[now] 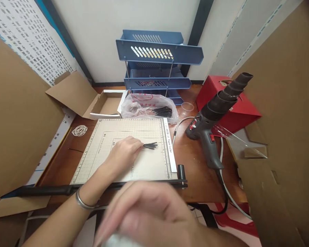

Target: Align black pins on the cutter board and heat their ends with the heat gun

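Note:
My left hand (127, 151) lies on the cream board of a paper cutter (148, 166). Its closed fingers pinch a small bundle of thin black strands (150, 145), whose ends fan out to the right; whether these are wires or tubes is unclear. Close to the camera, my right hand (154, 209) is blurred, with its fingers curled. A whitish patch shows under them at the bottom edge, too smeared to name. The cutter's black blade arm (46, 189) runs along the near edge of the board.
A clear plastic bag (149, 106) with more black strands sits behind the board, before blue stacked trays (159, 55). An open cardboard box (108, 103) and a white cord coil (79, 130) are left. Right stand a heat gun (208, 137) and a red box (242, 113).

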